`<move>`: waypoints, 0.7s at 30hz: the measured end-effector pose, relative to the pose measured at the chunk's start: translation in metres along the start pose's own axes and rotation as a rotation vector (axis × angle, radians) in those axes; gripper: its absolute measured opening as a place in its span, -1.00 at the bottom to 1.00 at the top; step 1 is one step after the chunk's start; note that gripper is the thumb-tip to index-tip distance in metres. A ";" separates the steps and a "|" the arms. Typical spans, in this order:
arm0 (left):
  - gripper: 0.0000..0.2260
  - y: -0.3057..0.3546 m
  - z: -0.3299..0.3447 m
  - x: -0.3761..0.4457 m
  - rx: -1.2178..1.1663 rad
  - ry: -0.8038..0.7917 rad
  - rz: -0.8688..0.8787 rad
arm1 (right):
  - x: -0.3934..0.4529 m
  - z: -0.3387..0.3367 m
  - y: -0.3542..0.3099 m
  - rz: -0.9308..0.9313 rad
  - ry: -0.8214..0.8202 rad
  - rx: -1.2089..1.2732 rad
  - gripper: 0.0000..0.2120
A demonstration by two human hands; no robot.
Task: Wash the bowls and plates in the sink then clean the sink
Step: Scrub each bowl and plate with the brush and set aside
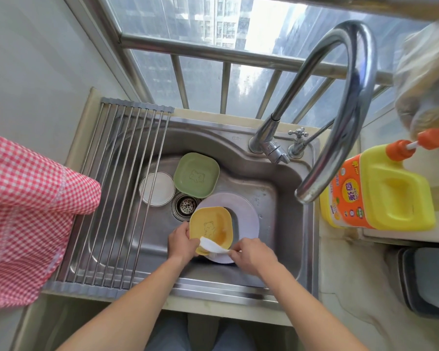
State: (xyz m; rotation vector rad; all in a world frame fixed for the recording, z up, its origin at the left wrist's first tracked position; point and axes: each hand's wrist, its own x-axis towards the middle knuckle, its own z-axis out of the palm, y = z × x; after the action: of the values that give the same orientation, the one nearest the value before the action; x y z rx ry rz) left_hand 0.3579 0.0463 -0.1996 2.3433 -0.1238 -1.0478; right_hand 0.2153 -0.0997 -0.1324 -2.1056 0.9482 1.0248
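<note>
The left hand (179,240) grips the near-left rim of a yellow square bowl (211,228), fingers curled over its edge. The right hand (251,255) pinches a white brush (213,247) by its handle, the brush head lying across the bowl's rim at six o'clock. The yellow bowl sits tilted on a pale lilac plate (246,216) in the steel sink (284,198).

From the yellow bowl, the drain strainer (186,205) lies just beside it at eleven o'clock. Beyond the drain at twelve o'clock rests a green square bowl (196,174), and at ten o'clock a small white round plate (157,188), partly under the bars of a roll-up drying rack (117,196) that spans the sink's left part. A red-checked cloth (26,214) hangs at nine o'clock.

The curved tap (350,97) arches over the sink at one o'clock. On the desk (345,274) at three o'clock stands a yellow detergent bottle (380,191) with an orange pump.
</note>
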 end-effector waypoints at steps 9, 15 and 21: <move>-0.67 0.007 0.005 -0.007 -0.085 -0.145 -0.049 | 0.017 -0.020 0.011 0.042 0.351 -0.347 -0.73; -0.74 0.007 0.004 -0.004 0.045 -0.106 -0.023 | 0.018 0.002 -0.002 0.090 0.306 -0.285 -0.76; -0.63 0.014 0.010 -0.006 0.946 -0.132 0.642 | 0.018 -0.002 0.001 0.117 0.296 -0.224 -0.73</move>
State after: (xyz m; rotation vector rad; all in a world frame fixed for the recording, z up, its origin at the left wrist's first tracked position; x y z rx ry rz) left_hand 0.3483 0.0320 -0.1941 2.6471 -1.6012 -0.8899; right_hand 0.2235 -0.1079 -0.1466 -2.4619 1.1559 0.9284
